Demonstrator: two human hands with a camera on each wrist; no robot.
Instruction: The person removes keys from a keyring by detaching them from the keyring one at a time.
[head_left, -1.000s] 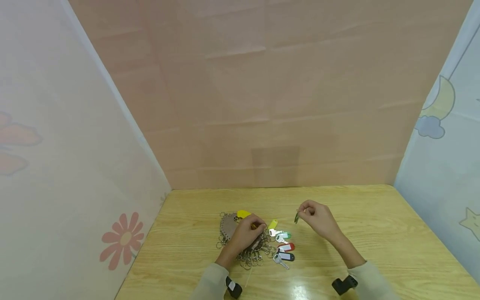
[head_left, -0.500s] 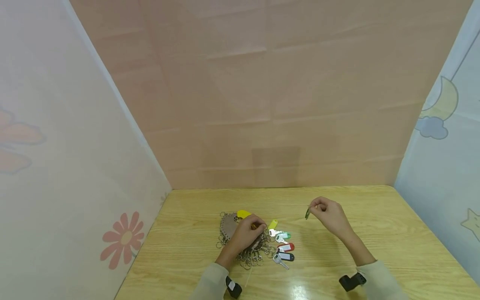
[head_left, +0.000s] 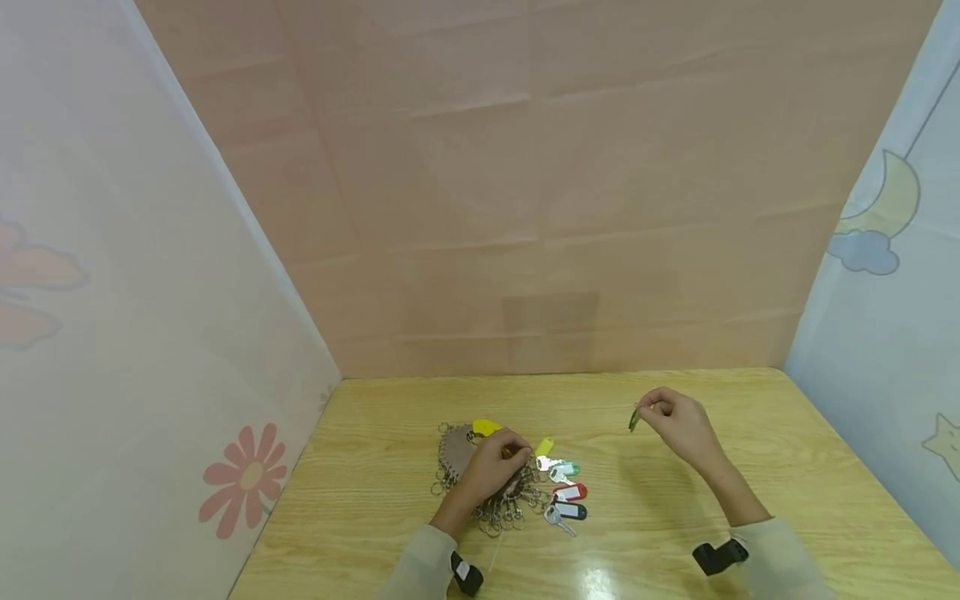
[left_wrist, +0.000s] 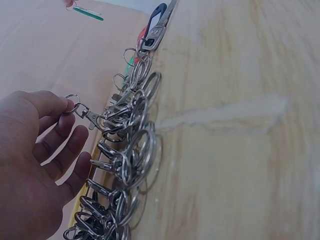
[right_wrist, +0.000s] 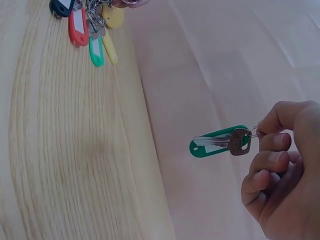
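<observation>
My left hand is over the round grey-brown key holder; in the left wrist view its thumb and forefinger pinch a small metal ring joined to a clasp. Raised to the right, my right hand pinches the ring of a green tag with a silver key hanging against it. Many clasps and rings line the holder's edge. Beside it lie a yellow tag, a red tag, a black tag, another green tag and silver keys.
The wooden table stands against a tan backdrop, with patterned white panels at the left and right. A yellow piece sits at the holder's far side. A thin pale strip lies near my left wrist.
My right hand has moved to the right and slightly up, away from the holder, carrying the green tag and key. My left hand has stayed in place.
</observation>
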